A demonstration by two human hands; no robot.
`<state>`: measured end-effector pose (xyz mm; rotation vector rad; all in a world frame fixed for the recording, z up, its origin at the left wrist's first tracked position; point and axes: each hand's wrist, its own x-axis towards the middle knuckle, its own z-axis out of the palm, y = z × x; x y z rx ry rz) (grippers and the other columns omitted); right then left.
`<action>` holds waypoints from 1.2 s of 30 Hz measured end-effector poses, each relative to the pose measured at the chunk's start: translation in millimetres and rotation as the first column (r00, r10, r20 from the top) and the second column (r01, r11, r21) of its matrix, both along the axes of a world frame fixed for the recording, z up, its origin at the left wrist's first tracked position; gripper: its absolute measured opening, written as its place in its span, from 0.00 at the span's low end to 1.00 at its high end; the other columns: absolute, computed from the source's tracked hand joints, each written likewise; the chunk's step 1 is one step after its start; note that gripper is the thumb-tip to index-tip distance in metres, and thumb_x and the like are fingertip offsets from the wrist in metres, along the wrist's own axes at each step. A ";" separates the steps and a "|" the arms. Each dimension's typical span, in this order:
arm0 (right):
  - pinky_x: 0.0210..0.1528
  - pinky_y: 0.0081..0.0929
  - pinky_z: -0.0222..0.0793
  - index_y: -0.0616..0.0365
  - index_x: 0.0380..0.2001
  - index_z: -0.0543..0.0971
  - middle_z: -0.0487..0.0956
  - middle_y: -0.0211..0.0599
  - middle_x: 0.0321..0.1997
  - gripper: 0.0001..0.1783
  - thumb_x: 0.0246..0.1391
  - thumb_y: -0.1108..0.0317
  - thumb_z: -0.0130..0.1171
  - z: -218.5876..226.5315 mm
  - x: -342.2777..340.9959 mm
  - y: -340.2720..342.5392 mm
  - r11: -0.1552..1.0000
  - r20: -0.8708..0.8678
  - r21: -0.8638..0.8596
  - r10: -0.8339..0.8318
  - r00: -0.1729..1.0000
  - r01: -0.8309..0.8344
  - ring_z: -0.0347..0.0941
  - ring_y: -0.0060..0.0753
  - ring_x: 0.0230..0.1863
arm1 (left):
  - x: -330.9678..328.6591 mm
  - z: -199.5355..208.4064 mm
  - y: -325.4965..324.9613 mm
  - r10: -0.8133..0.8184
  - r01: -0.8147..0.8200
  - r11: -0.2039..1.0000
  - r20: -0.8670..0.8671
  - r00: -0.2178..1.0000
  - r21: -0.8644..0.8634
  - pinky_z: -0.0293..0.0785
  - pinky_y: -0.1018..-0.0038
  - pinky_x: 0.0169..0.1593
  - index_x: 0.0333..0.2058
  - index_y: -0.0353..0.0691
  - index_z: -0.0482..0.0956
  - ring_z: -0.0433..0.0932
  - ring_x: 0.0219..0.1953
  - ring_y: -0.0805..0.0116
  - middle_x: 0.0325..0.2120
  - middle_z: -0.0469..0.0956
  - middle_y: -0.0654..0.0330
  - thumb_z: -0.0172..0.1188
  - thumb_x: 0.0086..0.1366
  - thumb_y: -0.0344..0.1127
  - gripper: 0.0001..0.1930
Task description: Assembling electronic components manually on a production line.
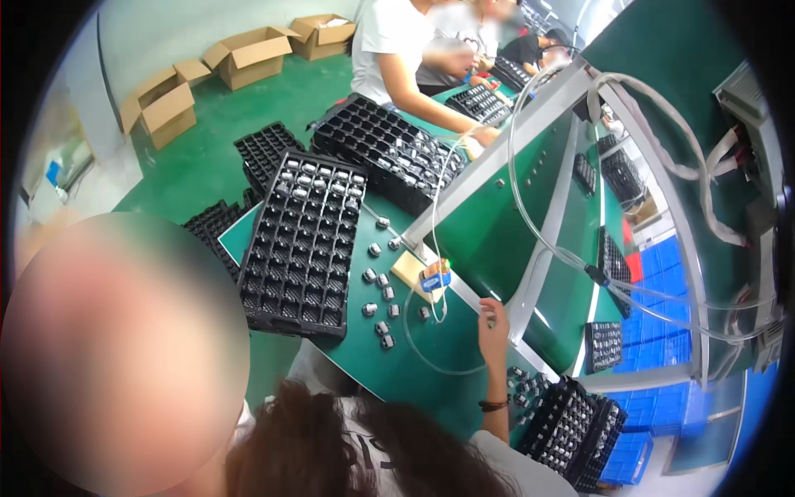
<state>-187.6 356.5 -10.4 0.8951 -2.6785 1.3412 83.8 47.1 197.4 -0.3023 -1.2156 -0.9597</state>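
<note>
My right hand [493, 330] is raised over the green worktable's right side, by the base of a metal frame. Its fingers are loosely curled with gaps between them, and I see nothing in them. A dark band circles the wrist. My left hand is not visible; a large blurred patch covers the lower left. Left of my right hand lie several small silver-and-black metal parts [370, 309]. A pale yellow block [407, 267] carries a small blue-and-orange object [435, 275]. Further left is a black compartment tray [300, 240], its far rows filled with similar parts.
More black trays [385, 149] stand beyond, some filled. A slanted metal frame [497, 157] with clear tubes [530, 199] rises on the right. Loaded trays [571, 431] sit lower right, near blue crates [654, 352]. Co-workers [393, 62] work farther along. Cardboard boxes [248, 58] line the wall.
</note>
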 end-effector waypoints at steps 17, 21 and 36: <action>0.54 0.36 0.57 0.60 0.48 0.68 0.68 0.44 0.48 0.36 0.35 0.57 0.70 -23.2 0.8 -66.3 0.962 -0.157 0.074 0.272 0.949 -0.263 0.64 0.45 0.51 | -22.4 -190.0 94.8 -0.940 0.211 0.067 -0.010 0.342 0.975 0.72 0.80 0.45 0.49 0.33 0.67 0.73 0.42 0.73 0.42 0.74 0.57 0.49 0.66 0.35 0.16; 0.46 0.35 0.61 0.59 0.40 0.72 0.71 0.40 0.39 0.27 0.35 0.62 0.70 -26.3 -0.4 -79.0 0.976 -0.214 -0.020 0.206 0.955 -0.215 0.67 0.41 0.45 | -19.4 -200.0 94.1 -0.938 0.212 0.142 0.063 0.341 0.967 0.66 0.84 0.37 0.46 0.34 0.70 0.70 0.33 0.80 0.42 0.75 0.58 0.49 0.66 0.36 0.14; 0.35 0.38 0.68 0.59 0.35 0.73 0.76 0.49 0.31 0.19 0.45 0.58 0.62 -18.0 -3.0 -103.6 0.985 0.055 -0.018 0.175 0.983 -0.174 0.73 0.53 0.34 | -27.1 -194.6 101.0 -0.941 0.163 0.155 0.095 0.326 0.974 0.67 0.82 0.46 0.49 0.34 0.69 0.71 0.39 0.76 0.43 0.74 0.58 0.49 0.66 0.36 0.15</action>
